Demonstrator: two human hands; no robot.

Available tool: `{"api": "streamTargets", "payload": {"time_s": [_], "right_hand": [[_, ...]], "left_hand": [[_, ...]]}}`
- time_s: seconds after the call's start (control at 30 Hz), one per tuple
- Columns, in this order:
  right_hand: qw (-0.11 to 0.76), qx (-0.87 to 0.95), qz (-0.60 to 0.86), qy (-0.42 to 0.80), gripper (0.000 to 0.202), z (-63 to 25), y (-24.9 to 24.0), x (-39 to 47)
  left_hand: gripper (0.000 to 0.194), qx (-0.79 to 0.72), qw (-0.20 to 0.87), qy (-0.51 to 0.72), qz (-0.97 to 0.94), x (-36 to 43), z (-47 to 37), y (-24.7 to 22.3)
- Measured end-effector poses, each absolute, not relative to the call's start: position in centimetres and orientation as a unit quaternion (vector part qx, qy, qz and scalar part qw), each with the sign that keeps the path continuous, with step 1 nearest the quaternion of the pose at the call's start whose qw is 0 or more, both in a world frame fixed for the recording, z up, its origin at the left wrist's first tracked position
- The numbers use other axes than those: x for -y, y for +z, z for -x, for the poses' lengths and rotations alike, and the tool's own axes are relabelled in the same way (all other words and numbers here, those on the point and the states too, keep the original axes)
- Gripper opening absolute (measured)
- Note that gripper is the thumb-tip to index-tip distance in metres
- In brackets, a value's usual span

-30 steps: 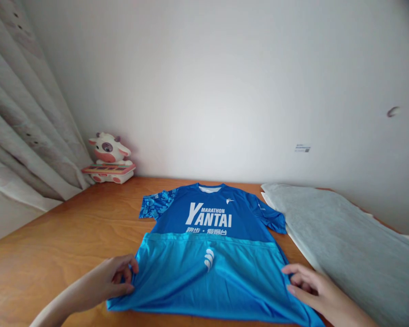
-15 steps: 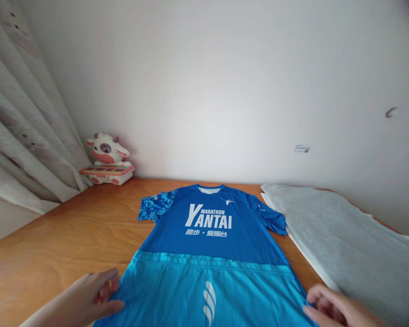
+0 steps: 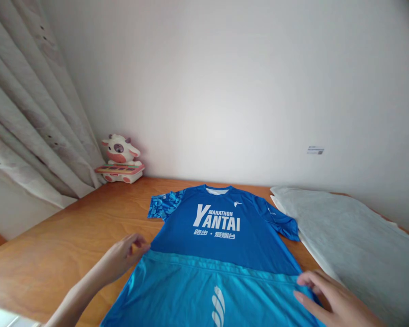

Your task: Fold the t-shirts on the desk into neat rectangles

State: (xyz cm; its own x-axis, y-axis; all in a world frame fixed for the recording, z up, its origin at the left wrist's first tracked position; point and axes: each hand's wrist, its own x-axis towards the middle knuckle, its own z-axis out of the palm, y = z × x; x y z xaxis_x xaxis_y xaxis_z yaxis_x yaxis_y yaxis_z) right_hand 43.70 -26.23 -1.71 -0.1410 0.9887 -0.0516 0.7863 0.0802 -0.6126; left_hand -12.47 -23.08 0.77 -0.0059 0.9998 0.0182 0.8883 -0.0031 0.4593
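Note:
A blue T-shirt [image 3: 218, 227] with white "Marathon Yantai" lettering lies face up on the wooden surface, its collar toward the wall. Its lower part is lighter blue, and a raised band of cloth crosses it. My left hand [image 3: 127, 256] is at the shirt's left edge near that band, thumb and fingers curved toward each other; whether cloth is between the tips is unclear. At the right edge, my right hand [image 3: 323, 295] has its thumb and fingers apart over the light-blue cloth.
A grey-white cloth [image 3: 354, 236] lies to the right, touching the shirt's sleeve. Behind on the left sits a toy cow with a keyboard [image 3: 121, 159], beside a curtain [image 3: 37, 100]. The wooden surface [image 3: 71, 245] ends at the wall [image 3: 225, 91].
Both hands have moved up along the shirt's sides, toward the band. My right hand's fingers have spread apart. The view has shifted left, so things appear further right.

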Motion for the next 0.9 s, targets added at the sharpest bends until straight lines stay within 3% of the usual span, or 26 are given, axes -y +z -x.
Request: {"api": "streamTargets", "payload": {"time_s": [0.17, 0.43, 0.6, 0.9], "right_hand": [[0.176, 0.779, 0.592, 0.107, 0.034, -35.9, 0.5, 21.7], [0.104, 0.791, 0.601, 0.058, 0.059, -28.0, -1.5, 14.6], [0.055, 0.723, 0.687, 0.054, 0.076, -29.4, -3.9, 12.8], [0.074, 0.735, 0.671, 0.067, 0.079, -29.8, -4.6, 12.7]], "left_hand": [[0.037, -0.691, 0.0, 0.228, -0.686, 15.3, 9.9, 0.7], [0.051, -0.624, 0.01, 0.19, -0.757, 10.2, -0.7, -2.7], [0.082, -0.675, 0.015, 0.111, -0.729, 10.5, 0.0, -4.4], [0.082, -0.68, 0.006, 0.086, -0.728, 11.0, 1.6, -4.4]]}}
